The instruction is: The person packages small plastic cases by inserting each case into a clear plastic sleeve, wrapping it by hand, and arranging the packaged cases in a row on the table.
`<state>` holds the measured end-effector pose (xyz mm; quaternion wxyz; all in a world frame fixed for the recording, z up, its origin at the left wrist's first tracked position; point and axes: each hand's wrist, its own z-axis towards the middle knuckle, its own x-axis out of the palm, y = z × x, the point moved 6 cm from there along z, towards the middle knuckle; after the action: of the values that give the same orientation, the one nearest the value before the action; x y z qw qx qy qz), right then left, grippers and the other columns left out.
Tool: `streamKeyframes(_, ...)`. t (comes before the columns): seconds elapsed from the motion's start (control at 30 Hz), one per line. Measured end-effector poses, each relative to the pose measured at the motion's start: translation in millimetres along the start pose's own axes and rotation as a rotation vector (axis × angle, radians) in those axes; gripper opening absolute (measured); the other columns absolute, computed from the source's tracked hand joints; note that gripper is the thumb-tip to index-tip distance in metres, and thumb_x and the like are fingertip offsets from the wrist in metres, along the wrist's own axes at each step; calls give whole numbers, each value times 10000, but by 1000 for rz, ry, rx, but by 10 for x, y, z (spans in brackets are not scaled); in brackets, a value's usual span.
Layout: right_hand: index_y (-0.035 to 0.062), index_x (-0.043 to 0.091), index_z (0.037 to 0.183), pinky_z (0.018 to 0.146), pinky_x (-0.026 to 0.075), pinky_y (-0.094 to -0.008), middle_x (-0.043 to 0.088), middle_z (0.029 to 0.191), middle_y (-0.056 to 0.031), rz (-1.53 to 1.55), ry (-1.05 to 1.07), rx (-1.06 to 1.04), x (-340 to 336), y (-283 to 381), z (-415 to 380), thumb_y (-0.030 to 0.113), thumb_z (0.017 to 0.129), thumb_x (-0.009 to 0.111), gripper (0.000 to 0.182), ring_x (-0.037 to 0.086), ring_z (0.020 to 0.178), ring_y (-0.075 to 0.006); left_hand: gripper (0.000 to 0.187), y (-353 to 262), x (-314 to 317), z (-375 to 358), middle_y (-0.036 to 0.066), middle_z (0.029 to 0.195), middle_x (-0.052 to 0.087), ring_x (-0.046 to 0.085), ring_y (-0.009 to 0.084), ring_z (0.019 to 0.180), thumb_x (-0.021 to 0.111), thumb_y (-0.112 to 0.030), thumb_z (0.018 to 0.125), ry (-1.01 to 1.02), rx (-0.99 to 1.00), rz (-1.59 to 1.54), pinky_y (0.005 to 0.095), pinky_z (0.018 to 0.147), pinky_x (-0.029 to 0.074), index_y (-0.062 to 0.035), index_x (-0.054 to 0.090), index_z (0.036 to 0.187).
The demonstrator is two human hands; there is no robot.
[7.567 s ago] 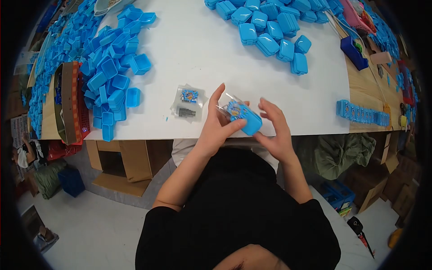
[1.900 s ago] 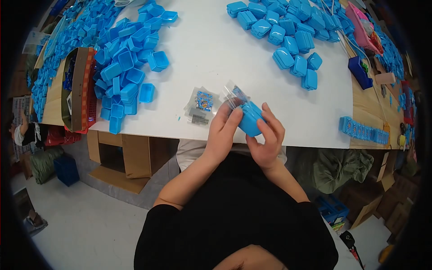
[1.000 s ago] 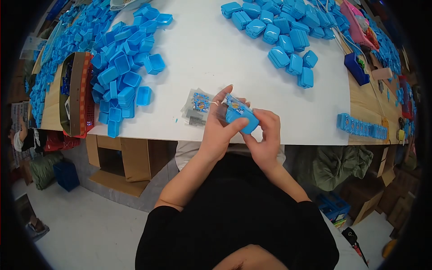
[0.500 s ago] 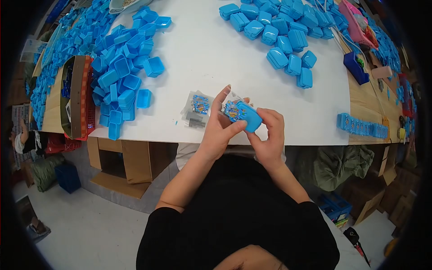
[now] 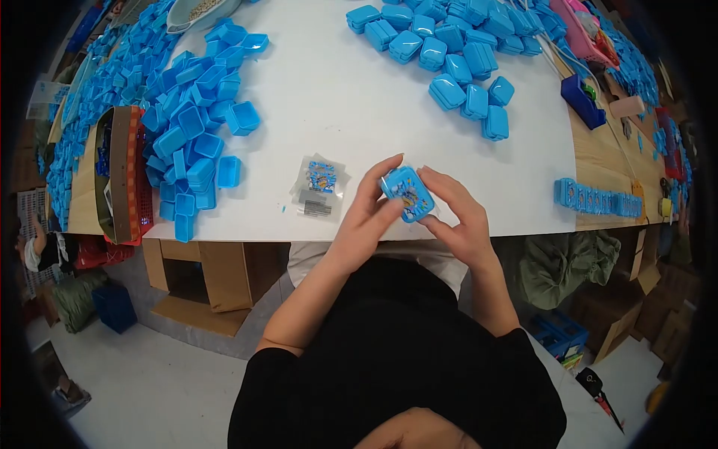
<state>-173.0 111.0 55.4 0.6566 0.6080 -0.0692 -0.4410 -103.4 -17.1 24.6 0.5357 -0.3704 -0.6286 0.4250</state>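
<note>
I hold a small blue plastic box (image 5: 408,193) with a colourful sticker on its top, just above the near edge of the white table (image 5: 351,112). My left hand (image 5: 366,217) grips its left side with fingers curled around it. Against the box's right side, my right hand (image 5: 456,217) holds it with fingertips. A small stack of clear sticker packets (image 5: 317,184) lies on the table just left of my hands.
A heap of open blue box halves (image 5: 191,127) lies at the left beside a red basket (image 5: 127,179). Closed blue boxes (image 5: 456,52) are piled at the far right. A row of blue pieces (image 5: 594,198) sits on the wooden bench to the right.
The box has been turned so its stickered face points up. The clear wrapper seen at the box earlier is no longer visible. My right fingers have spread along its side.
</note>
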Motion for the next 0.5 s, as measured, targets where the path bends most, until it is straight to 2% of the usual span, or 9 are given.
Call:
streamKeyframes(0.13,32,622,1140,927,440,-338,559,1157,-116,-73,-459,49,-46,1,-171,22,715,724,437,538,1054,-284,500,-22,27,-14,122,1236,500,573,191,1023,448,-143,991,-240,-149,-212,330,918,477,-116,283,1462)
streamKeyframes(0.33,13,583,1136,882,452,-332,537,1113,-111,-265,-456,102,190,40,-283,-29,715,694,438,524,985,-258,407,74,103,-40,113,1183,517,569,164,1005,425,-141,1016,-334,-160,-357,316,896,478,-112,347,1415)
streamKeyframes(0.47,21,548,1181,875,442,-344,519,1132,-120,-220,-346,105,194,4,-201,4,702,704,504,501,976,-255,393,14,82,-51,104,1137,541,556,147,960,435,-145,1012,-412,-41,-227,298,884,475,-117,363,1398)
streamKeyframes(0.5,25,534,1199,892,434,-348,515,1150,-124,-219,-408,81,138,22,-233,30,690,715,541,498,1005,-256,401,20,60,-60,104,1145,536,547,142,944,438,-145,1009,-437,-49,-161,297,883,472,-121,357,1402)
